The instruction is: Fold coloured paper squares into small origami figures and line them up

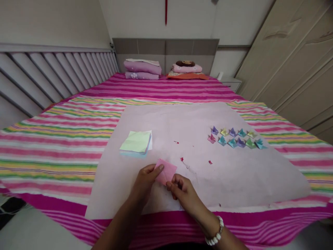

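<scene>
A folded pink paper square (pixel 168 170) is held up in front of me, tilted so one corner points down. My left hand (pixel 147 177) pinches its left side, thumb lying flat on the face. At the lower right corner, my right hand (pixel 182 187) grips the paper between thumb and curled fingers; a white bead bracelet (pixel 215 234) circles that wrist. Beyond the left hand lies a stack of square paper (pixel 136 141), pale green on top with blue sheets beneath. To the right, two rows of small folded paper pieces (pixel 232 142) stand in purple, yellow, blue, green and pink.
A large pale sheet (pixel 171 121) covers the middle of the striped bed (pixel 65 139). Small red scraps (pixel 210 162) are scattered on it. Folded bedding (pixel 143 67) and another pile (pixel 187 67) sit by the headboard (pixel 166 52). A slatted rail (pixel 52 73) runs along the left.
</scene>
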A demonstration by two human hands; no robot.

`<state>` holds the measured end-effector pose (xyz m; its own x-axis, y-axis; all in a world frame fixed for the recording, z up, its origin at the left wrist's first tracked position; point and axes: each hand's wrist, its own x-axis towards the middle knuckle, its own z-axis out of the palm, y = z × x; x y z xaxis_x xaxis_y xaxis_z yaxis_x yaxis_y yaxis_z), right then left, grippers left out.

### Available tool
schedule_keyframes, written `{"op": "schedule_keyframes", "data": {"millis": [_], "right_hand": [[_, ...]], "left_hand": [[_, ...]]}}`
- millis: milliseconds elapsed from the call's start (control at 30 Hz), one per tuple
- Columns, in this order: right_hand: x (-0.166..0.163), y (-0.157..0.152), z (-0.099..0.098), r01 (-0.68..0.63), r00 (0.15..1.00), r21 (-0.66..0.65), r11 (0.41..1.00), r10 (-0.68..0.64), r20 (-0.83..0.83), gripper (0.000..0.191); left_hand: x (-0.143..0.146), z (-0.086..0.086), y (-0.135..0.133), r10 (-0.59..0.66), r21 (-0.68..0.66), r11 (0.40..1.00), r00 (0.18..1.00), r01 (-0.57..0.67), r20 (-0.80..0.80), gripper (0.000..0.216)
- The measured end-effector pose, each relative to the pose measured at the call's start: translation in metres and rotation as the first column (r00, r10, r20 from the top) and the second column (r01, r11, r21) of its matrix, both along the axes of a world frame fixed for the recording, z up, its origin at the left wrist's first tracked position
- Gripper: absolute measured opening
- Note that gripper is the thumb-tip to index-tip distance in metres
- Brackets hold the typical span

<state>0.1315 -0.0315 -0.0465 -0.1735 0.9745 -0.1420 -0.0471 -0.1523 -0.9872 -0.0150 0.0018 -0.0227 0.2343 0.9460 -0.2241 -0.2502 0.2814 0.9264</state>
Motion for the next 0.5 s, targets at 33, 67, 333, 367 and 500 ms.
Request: {"op": "schedule_keyframes", "data": {"millis": [33, 67, 333, 367, 500], "right_hand": [[0.0, -0.001, 0.001, -0.007, 1.0, -0.007, 1.0, 0.006, -0.003, 0.04], [0.001, -0.001, 0.002, -0.011, 1.0, -0.014, 1.0, 0.011, -0.014, 0.04], [0.003, 0.007, 0.012, 0.069, 0.958, -0.082, 0.994, -0.089, -0.272, 0.034], [0.004, 0.008, 0.012, 0.091, 0.955, -0.094, 0.991, -0.114, -0.275, 0.033], [0.007, 0.011, 0.011, 0.189, 0.95, -0.054, 0.981, -0.196, -0.241, 0.035]], "left_hand": [[-0.001, 0.001, 0.001, 0.008, 0.011, 1.0, 1.0, -0.008, -0.013, 0.033], [-0.002, 0.002, 0.002, 0.015, 0.014, 1.0, 1.0, -0.015, -0.026, 0.033], [0.004, 0.01, -0.003, -0.003, 0.021, 1.0, 0.988, 0.006, -0.154, 0.031], [0.005, 0.012, -0.004, -0.006, 0.025, 1.0, 0.985, 0.01, -0.171, 0.031], [0.007, 0.014, -0.009, -0.06, 0.041, 0.997, 0.975, 0.071, -0.214, 0.03]]}}
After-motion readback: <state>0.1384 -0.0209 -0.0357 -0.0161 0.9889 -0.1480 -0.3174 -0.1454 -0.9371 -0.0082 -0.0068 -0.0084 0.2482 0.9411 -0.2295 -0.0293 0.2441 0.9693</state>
